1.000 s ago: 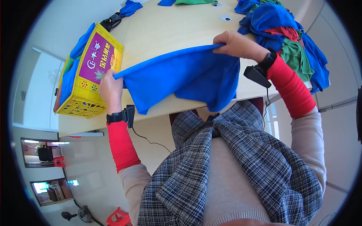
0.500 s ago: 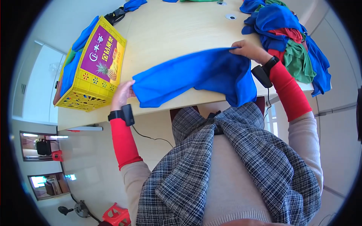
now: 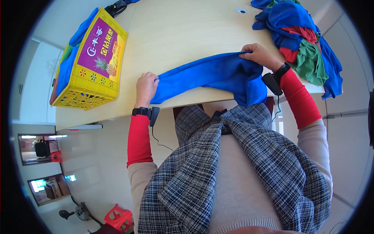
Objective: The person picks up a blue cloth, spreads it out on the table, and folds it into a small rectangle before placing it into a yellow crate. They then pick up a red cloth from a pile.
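A blue cloth [image 3: 202, 74] stretches between my hands along the table's near edge, with its right part drooping over that edge. My left hand [image 3: 146, 89] is closed on the cloth's left end, fingers bent over it. At the upper right corner, my right hand [image 3: 261, 55] pinches the fabric between thumb and fingers. The right part of the cloth is bunched in dark folds; the left part looks flatter. Both wrists carry black straps with small cabled devices.
A yellow plastic crate [image 3: 87, 87] holding folded blue and green cloths stands at the table's left. On the right lies a heap of blue, red and green cloths [image 3: 290, 19], partly hanging over the edge. A round black-and-white disc [image 3: 241, 11] lies on the table [image 3: 175, 35].
My left hand has moved right and rotated over the cloth's left end, drawing nearer to my right hand. The right hand has stayed almost in place, still pinching its corner.
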`<state>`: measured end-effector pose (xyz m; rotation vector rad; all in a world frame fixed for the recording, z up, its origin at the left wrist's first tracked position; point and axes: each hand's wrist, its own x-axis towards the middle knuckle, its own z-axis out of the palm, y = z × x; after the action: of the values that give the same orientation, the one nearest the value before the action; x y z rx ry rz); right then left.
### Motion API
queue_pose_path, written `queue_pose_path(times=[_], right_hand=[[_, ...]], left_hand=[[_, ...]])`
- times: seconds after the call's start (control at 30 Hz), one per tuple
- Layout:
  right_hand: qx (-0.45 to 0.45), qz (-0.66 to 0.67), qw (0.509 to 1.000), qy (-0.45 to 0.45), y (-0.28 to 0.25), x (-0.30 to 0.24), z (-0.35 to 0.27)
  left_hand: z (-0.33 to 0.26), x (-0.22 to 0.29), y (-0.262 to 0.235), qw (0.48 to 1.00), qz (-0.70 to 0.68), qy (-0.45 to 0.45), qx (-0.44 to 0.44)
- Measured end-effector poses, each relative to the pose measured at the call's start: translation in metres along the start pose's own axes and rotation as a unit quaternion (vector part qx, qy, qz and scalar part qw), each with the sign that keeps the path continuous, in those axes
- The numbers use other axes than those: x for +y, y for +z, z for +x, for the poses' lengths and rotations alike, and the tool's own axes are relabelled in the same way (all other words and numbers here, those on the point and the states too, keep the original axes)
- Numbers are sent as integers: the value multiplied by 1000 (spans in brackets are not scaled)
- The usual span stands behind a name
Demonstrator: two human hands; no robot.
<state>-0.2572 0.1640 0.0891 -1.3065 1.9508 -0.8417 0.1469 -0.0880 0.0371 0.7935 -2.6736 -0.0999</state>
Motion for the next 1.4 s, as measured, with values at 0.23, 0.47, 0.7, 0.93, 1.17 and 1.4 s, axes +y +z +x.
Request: queue_pose_path(times=[0.23, 0.47, 0.7, 0.93, 1.17, 1.4], right_hand=[[19, -19, 998, -50, -8, 3, -2], [17, -37, 998, -51, -25, -9, -17], [-1, -36, 999, -21, -53, -4, -40], [-8, 9, 1000, -14, -98, 13, -59], [36, -1, 999, 2, -137, 32, -54], [196, 47, 979, -7, -176, 33, -55]], left_hand=[[10, -27, 1, 987, -45, -106, 113], [45, -49, -94, 948, 22, -112, 296], [33, -61, -154, 938, 135, -166, 273], [31, -82, -175, 961, 133, -162, 182], [57, -102, -189, 988, 73, -88, 106], [101, -98, -207, 973, 87, -45, 209]])
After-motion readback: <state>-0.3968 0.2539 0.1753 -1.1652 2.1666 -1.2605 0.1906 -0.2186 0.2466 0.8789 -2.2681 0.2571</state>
